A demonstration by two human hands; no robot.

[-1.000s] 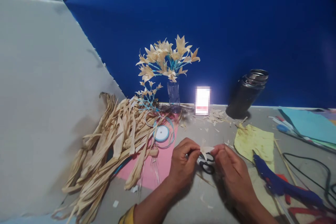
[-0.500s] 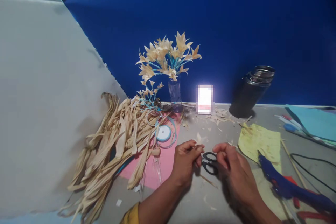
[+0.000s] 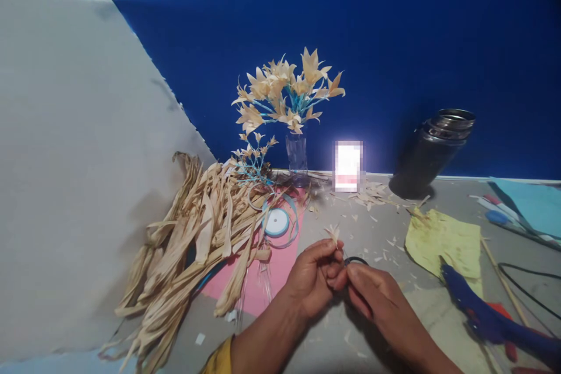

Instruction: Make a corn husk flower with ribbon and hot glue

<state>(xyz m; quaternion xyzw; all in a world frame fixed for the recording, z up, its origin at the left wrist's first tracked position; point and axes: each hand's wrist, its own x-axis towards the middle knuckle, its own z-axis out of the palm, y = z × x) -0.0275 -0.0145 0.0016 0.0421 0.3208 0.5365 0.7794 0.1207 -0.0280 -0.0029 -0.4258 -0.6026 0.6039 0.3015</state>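
A small pale husk flower (image 3: 333, 235) stands up from the pinched thumb and finger of my left hand (image 3: 316, 274). Close against those fingertips, the thumb and fingers of my right hand (image 3: 380, 292) are pressed together below the flower; what lies between them is too small to make out. A black handle loop of the scissors (image 3: 356, 259) shows just behind my right hand, and the rest of them is hidden. Dried corn husks (image 3: 193, 245) lie heaped to the left, beside a ribbon spool (image 3: 276, 222) on pink paper (image 3: 245, 286).
A clear vase (image 3: 297, 158) holds husk flowers (image 3: 276, 87) at the back. Further right are a bright blurred screen (image 3: 348, 166) and a dark flask (image 3: 427, 158). A blue glue gun (image 3: 477, 304) lies near yellow paper (image 3: 442, 239). Husk scraps (image 3: 372, 193) litter the table.
My right hand has moved left to meet my left fingers and now covers most of the scissors. The small flower stands more upright. The view has shifted slightly.
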